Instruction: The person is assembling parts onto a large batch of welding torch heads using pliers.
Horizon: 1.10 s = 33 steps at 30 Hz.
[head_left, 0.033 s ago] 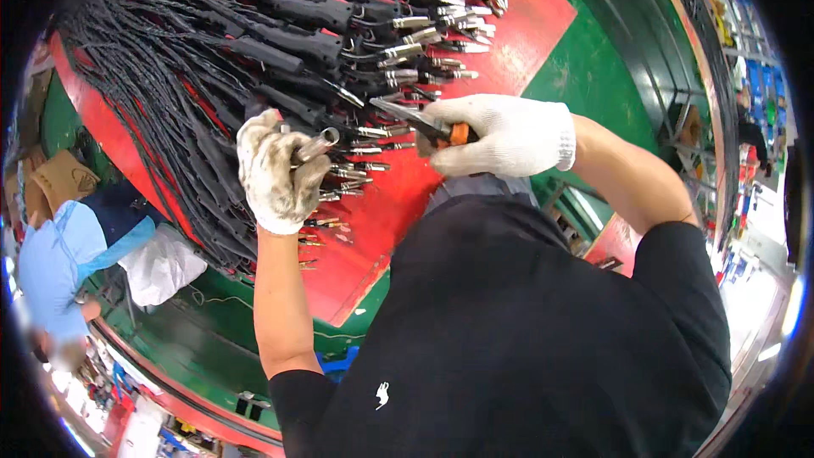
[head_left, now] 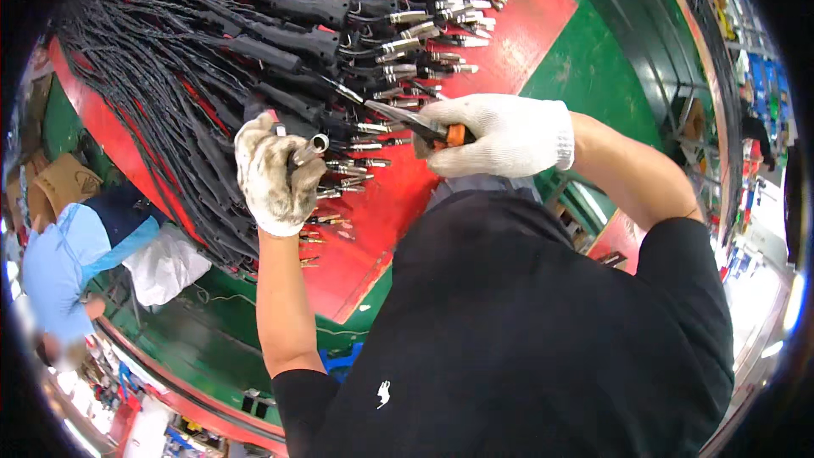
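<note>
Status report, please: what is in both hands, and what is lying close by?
Left hand closed on metal tube. Right hand gripping pliers. Black handles crowded just beyond, on red table.

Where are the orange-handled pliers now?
In the head view, the pliers are just above centre, gripped in the right hand, nose pointing left toward the metal-ended black handles.

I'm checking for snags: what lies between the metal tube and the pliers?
Head view: several silvery metal tips lie between the metal tube and the pliers.
</note>
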Available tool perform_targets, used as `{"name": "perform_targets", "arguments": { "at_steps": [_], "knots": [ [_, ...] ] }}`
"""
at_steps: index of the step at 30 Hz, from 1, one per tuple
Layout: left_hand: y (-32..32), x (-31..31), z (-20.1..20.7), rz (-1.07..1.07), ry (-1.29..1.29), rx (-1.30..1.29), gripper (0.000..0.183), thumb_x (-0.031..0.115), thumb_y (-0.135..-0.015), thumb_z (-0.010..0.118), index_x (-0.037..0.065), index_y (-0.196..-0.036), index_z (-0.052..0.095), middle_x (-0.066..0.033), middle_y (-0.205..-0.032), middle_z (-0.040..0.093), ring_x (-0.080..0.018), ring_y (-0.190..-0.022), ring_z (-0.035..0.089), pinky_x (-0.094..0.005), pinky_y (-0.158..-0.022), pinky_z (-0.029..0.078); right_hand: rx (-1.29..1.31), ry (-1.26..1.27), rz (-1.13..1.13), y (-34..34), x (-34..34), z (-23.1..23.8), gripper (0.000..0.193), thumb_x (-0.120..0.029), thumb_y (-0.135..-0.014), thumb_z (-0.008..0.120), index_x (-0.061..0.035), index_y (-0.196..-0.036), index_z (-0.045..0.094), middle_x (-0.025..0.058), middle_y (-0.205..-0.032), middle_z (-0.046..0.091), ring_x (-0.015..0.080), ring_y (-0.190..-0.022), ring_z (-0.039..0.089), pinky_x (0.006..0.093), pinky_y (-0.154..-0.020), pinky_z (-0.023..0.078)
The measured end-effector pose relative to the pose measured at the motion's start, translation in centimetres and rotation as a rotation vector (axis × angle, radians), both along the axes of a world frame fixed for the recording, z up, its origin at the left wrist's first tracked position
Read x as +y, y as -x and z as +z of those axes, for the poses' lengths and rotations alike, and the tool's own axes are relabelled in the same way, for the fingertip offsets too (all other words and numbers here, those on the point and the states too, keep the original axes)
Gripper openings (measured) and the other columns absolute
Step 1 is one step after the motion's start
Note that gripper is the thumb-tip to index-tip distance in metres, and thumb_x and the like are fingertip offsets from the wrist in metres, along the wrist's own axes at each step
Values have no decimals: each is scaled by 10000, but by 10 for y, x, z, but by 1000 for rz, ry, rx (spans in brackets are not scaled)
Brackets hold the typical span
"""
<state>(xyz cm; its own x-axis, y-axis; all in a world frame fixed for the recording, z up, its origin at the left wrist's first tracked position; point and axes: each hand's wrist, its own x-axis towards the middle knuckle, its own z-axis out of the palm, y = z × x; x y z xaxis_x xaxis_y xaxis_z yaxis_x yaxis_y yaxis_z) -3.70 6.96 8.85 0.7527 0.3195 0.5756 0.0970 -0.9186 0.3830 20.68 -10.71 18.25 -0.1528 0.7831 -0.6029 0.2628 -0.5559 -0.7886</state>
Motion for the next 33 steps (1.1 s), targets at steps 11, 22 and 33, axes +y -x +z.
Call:
{"name": "perform_targets", "arguments": {
  "at_steps": [11, 22, 33],
  "knots": [
    [32, -22, -20, 30, 66, 6, 300, 338, -937, 654, 39, -926, 655, -101, -881, 676, -388, -988, 621, -514, -1017, 476, 30, 52, 177, 32, -13, -2, 447, -348, -898, 642, -14, -1193, 618, 193, -1042, 683, 324, -979, 658, 417, -868, 506],
    [45, -34, -30, -26, 61, 90, 246, 307, -945, 639, 62, -952, 661, -100, -906, 684, -355, -929, 627, -557, -1071, 439, 504, 419, 148, 49, -17, -4, 275, -303, -913, 665, -57, -1029, 627, 36, -837, 650, 134, -737, 614, 289, -632, 501],
    [45, -47, -43, -52, 16, 135, 280, 204, -799, 726, 100, -1051, 659, -77, -935, 674, -325, -929, 604, -561, -1067, 426, 487, 545, 54, 59, -21, -10, 266, -263, -907, 656, -33, -1027, 597, 70, -850, 649, 172, -706, 647, 294, -564, 523]
  ]
}}
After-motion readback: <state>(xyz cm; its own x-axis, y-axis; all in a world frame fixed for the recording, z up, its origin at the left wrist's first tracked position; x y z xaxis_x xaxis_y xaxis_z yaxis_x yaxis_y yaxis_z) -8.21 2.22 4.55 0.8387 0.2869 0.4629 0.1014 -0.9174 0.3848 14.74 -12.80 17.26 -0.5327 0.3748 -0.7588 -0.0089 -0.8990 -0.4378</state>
